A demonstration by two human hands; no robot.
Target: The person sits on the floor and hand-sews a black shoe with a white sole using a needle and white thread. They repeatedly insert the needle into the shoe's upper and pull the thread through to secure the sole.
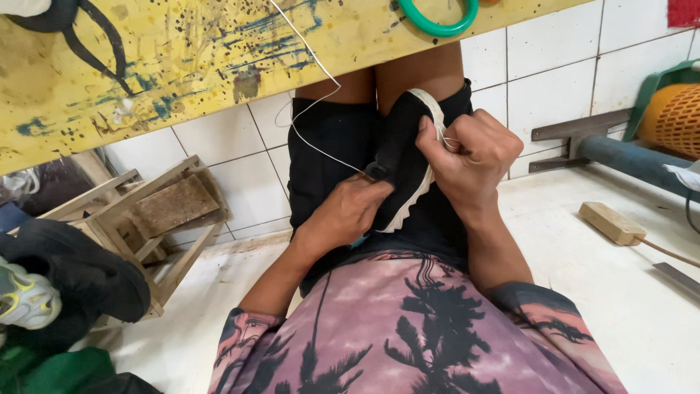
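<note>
A black shoe with a white sole (405,157) rests upright on my lap, between my knees. My right hand (467,157) grips its upper part, thumb pressed on the black fabric by the sole's edge. My left hand (343,211) holds the shoe's lower end, fingers pinched where a white thread (315,102) meets it. The thread runs up in a loop over the edge of the yellow, paint-spattered table (182,66) above my knees.
A green ring (437,22) lies on the table's edge. A small wooden stool (153,219) stands at the left beside dark bags and a light shoe (25,295). A wooden block (611,222) and a blue pipe (634,157) lie at the right on the tiled floor.
</note>
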